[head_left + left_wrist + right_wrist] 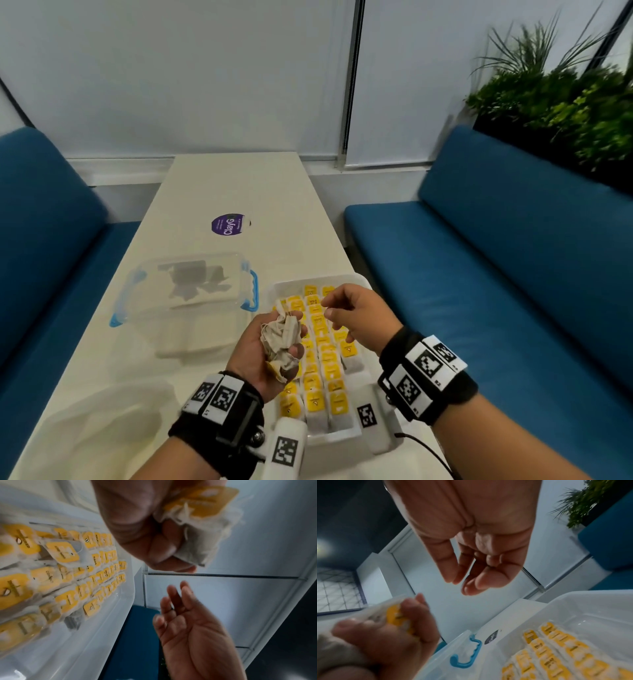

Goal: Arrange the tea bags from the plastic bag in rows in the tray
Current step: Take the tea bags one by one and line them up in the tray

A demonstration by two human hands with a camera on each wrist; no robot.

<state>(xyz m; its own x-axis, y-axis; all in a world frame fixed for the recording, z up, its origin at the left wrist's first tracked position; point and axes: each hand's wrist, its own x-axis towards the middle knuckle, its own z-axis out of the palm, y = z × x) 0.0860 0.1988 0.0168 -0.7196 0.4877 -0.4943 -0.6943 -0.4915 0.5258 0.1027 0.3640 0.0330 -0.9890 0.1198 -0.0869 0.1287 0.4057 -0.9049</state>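
My left hand (274,346) grips a crumpled bunch of tea bags (282,337) with yellow tags, palm up, over the left edge of the white tray (294,283). The left wrist view shows the same bunch (205,520) curled into my left hand (154,536). Rows of tea bags (322,370) with yellow tags fill most of the tray. My right hand (337,308) hovers just right of the bunch, above the tray's far half, fingers relaxed and holding nothing. In the right wrist view my right hand (471,572) is empty above the tray rows (565,653).
A limp clear plastic bag (96,421) lies on the table at lower left. A clear box with blue clips (191,294) stands left of the tray. A purple round sticker (230,224) is farther back. Blue benches (479,274) flank the white table (239,185).
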